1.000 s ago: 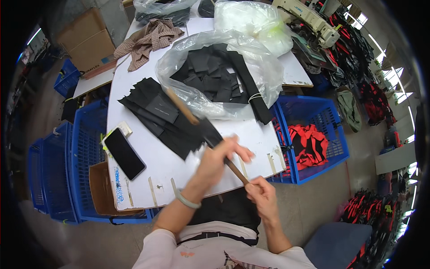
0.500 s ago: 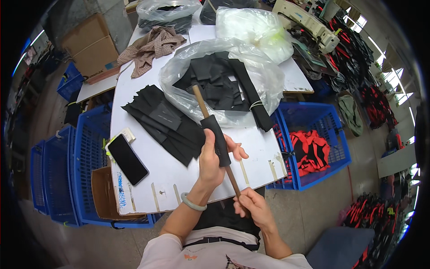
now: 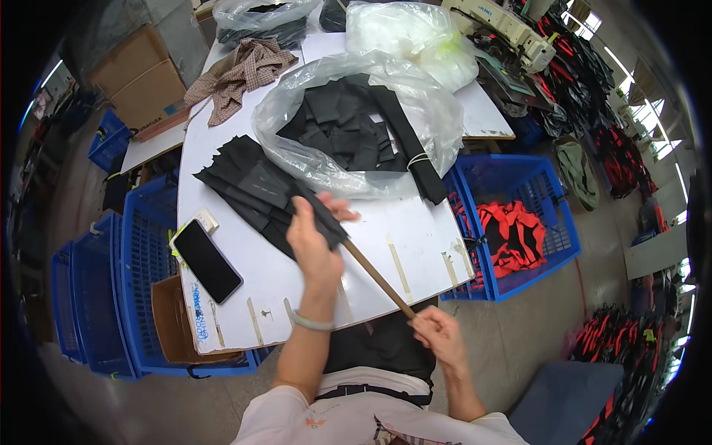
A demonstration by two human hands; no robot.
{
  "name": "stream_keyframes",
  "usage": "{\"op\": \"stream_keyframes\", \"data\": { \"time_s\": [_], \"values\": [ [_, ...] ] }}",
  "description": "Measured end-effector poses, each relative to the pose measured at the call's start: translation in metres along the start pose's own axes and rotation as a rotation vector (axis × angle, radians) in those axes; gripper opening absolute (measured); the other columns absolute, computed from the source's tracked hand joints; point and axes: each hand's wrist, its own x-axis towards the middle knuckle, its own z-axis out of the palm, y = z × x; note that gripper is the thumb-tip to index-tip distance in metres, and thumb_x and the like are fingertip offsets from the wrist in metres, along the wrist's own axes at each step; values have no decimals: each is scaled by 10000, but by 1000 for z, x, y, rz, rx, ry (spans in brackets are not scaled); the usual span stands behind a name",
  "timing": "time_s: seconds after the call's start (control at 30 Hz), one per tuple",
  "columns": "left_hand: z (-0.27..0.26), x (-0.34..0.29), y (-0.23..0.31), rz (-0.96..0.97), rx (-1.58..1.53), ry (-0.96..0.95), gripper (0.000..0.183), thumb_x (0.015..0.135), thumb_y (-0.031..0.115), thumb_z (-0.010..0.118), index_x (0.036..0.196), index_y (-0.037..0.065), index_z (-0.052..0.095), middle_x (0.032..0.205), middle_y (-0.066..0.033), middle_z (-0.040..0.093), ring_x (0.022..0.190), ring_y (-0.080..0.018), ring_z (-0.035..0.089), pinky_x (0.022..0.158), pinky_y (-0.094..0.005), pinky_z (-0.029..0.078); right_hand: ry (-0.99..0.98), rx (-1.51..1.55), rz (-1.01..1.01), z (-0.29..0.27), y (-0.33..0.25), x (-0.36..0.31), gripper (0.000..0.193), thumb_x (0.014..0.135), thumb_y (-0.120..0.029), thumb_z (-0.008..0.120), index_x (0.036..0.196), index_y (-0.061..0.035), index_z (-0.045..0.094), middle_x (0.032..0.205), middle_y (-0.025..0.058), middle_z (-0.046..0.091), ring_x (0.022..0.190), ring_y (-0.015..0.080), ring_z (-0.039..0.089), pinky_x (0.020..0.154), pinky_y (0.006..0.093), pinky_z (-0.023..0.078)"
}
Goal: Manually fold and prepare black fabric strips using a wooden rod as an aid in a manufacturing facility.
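A black fabric tube (image 3: pixel 324 221) sits on the upper end of a brown wooden stick (image 3: pixel 378 276), above the near edge of the white table (image 3: pixel 371 259). The tube lies between the thumb and fingers of my left hand (image 3: pixel 315 248), which hold it loosely; the fingertips are stretched out and blurred. The stick slants down to my right hand (image 3: pixel 439 332), closed round its lower end. Just beyond my left hand, a fanned stack of black fabric pieces (image 3: pixel 248 189) lies on the table. Behind it, an open clear plastic bag (image 3: pixel 289 93) holds more black pieces (image 3: pixel 345 119).
A phone (image 3: pixel 210 261) lies at the table's left. Blue crates (image 3: pixel 152 252) stand to the left, and another blue crate (image 3: pixel 519 285) with red-and-black fabric (image 3: pixel 512 241) stands right. A checked cloth (image 3: pixel 241 78) and a white plastic bag (image 3: pixel 404 33) lie farther back, near a sewing machine (image 3: pixel 512 33).
My left hand and the tube have moved up and left, over the fabric stack. The stick's upper end no longer shows beyond the tube, and more stick shows below it. My right hand moved slightly right.
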Motion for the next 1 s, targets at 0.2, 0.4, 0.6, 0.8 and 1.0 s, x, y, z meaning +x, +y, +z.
{"op": "stream_keyframes", "data": {
  "time_s": [0.2,0.4,0.6,0.8,1.0],
  "values": [
    [-10,18,29,-127,103,-87,475,973,358,388,1015,-92,531,857,-206,646,734,-257,646,735,-350,514,367,-918,-328,-79,3,0,175,771,-175,697,723,-31,609,594,54,556,497,197,530,475,296,398],
    [4,-44,5,-477,192,-393,428,960,273,428,1001,-138,540,800,-237,645,647,-257,657,646,-313,529,496,-1202,-806,-50,-16,109,169,730,-186,702,793,-45,634,816,114,575,736,292,552,648,351,455],
    [3,-61,-1,-673,279,-491,367,945,210,439,1020,-136,536,807,-216,649,642,-237,655,651,-304,527,-169,-97,-359,1,-95,116,207,805,-126,651,955,16,642,917,69,638,866,112,580,753,260,435],
    [8,-67,3,-615,556,-631,268,883,109,495,1017,-117,548,810,-218,646,626,-245,653,655,-297,532,-188,-63,-299,1,-90,119,147,805,-105,673,869,19,626,758,33,640,698,67,571,668,205,443],
    [-12,-52,3,-659,478,-445,146,849,90,606,846,-54,584,603,-116,607,465,-171,588,479,-254,481,-1,48,-356,-2,-71,116,150,834,-131,665,806,-18,571,697,-6,583,612,27,490,561,163,383]
  ]
}}
